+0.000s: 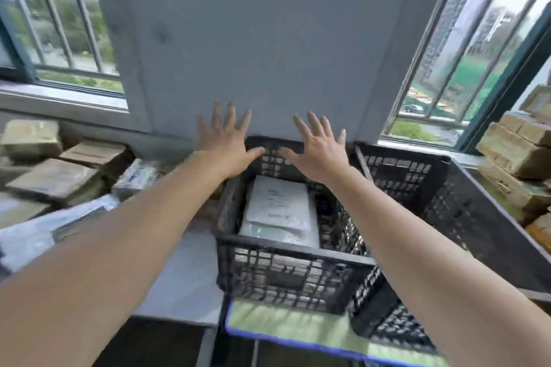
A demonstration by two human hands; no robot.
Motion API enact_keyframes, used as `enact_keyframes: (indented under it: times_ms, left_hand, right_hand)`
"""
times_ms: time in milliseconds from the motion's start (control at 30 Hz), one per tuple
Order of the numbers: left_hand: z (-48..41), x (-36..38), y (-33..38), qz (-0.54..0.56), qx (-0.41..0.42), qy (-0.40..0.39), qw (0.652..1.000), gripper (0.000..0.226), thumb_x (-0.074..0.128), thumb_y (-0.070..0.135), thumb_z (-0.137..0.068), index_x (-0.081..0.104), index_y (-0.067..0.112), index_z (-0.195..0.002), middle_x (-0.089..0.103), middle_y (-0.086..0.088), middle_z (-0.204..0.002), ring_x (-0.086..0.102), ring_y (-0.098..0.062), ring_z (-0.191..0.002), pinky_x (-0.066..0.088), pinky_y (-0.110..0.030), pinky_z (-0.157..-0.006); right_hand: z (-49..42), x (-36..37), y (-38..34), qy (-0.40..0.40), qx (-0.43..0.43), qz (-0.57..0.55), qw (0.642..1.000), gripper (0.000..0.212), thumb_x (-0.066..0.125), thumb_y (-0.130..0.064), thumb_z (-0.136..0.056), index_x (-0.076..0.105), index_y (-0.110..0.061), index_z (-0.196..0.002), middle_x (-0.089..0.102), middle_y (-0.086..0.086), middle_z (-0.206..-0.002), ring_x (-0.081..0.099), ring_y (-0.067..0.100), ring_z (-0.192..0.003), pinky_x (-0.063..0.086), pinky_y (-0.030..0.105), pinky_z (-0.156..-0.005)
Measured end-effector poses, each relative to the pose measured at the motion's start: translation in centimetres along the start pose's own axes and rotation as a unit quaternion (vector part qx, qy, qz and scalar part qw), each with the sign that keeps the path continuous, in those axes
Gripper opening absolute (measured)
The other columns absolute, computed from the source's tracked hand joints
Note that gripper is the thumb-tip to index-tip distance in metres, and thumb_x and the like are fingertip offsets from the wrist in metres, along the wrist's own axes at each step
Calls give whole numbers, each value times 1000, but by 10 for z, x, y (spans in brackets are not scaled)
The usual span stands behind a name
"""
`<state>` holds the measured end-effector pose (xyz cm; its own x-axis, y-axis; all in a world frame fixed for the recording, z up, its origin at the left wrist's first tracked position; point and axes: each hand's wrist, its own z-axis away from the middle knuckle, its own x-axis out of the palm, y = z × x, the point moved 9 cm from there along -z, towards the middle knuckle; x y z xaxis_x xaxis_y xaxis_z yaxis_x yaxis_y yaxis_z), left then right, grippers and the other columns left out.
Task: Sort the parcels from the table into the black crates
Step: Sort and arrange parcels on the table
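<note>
A black lattice crate (293, 253) stands in the middle, with white flat parcels (280, 211) lying inside it. A second, larger black crate (447, 188) stands to its right. My left hand (222, 144) and my right hand (317, 149) are stretched out above the far end of the middle crate, fingers spread and straight, holding nothing. Brown boxed parcels (56, 179) and plastic-wrapped parcels (137, 177) lie on the table (185, 280) to the left.
A grey pillar (268, 39) rises right behind the crates, with barred windows on both sides. Stacked brown boxes (515, 155) fill the right edge. A green pad with a blue edge (298, 328) lies under the middle crate.
</note>
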<state>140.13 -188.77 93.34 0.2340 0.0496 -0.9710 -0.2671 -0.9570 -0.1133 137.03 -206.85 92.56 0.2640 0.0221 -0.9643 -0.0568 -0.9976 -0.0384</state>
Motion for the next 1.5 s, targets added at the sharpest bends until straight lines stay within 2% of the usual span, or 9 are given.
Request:
enact_keyframes:
  times_ms: [333,633,767,1000,1067,1200,1367,1433,1500]
  left_hand:
    - [103,40,-268,13,-149,-37,988,85,27,75,-92,-8,32,-157,-19,-5,-165,-18,-32,-150,1,-60,-118]
    - [107,152,-412,-6,-212,-133,968,84,20,74,-93,-15,30,-155,-15,-7,-165,-16,-32,-151,5,-59,-117]
    - [98,221,-442,30,-208,-205,956,85,29,71,-94,-11,29,-157,-11,-8,-166,-12,-31,-152,10,-58,-118]
    - [101,335,-454,100,-157,-302,935,90,47,61,-95,-2,19,-158,4,-11,-165,2,-30,-152,24,-54,-117]
    - [101,360,-455,156,-153,-316,923,93,54,59,-93,1,18,-158,10,-12,-164,9,-30,-151,25,-50,-117]
    - [95,394,-477,278,-187,-349,875,106,72,56,-82,12,10,-157,24,-15,-160,25,-31,-146,26,-41,-116]
    - [99,410,-472,181,-116,-371,904,108,77,53,-78,14,9,-154,36,-16,-152,34,-35,-139,39,-45,-108]
    - [100,407,-466,178,-100,-346,916,104,82,40,-78,16,9,-152,40,-18,-144,40,-35,-133,45,-44,-101]
    - [95,403,-469,204,-105,-304,925,84,80,24,-81,27,7,-145,47,-18,-133,48,-35,-124,47,-41,-92]
  right_hand:
    - [-7,51,-289,-47,-180,-57,981,80,34,-67,-96,-3,-32,-158,-6,0,-167,-5,25,-153,2,60,-119]
    - [-43,185,-434,-134,-188,-116,966,83,41,-71,-91,4,-37,-157,-3,-1,-167,-4,22,-153,2,63,-116]
    - [-49,262,-469,-230,-153,-126,953,90,43,-77,-86,2,-39,-156,-8,2,-166,-5,26,-152,3,70,-112]
    - [-21,354,-485,-364,-58,-104,924,113,59,-82,-71,-10,-45,-152,-17,8,-164,0,41,-149,21,75,-105]
    - [-18,366,-488,-384,-35,-107,916,115,59,-82,-70,-11,-44,-153,-19,9,-163,2,41,-149,25,73,-106]
    - [-28,370,-490,-378,-26,-128,916,111,61,-77,-71,-2,-42,-154,-16,6,-164,5,39,-148,26,68,-108]
    - [-23,366,-484,-363,-9,-110,925,111,66,-73,-71,-3,-45,-154,-18,5,-163,3,37,-149,27,66,-108]
    - [-18,365,-484,-365,0,-90,927,117,69,-75,-67,-6,-46,-153,-19,5,-163,4,37,-148,30,66,-106]
    - [-15,361,-483,-354,13,-89,931,117,71,-74,-66,-5,-48,-151,-16,4,-163,7,38,-148,33,63,-106]
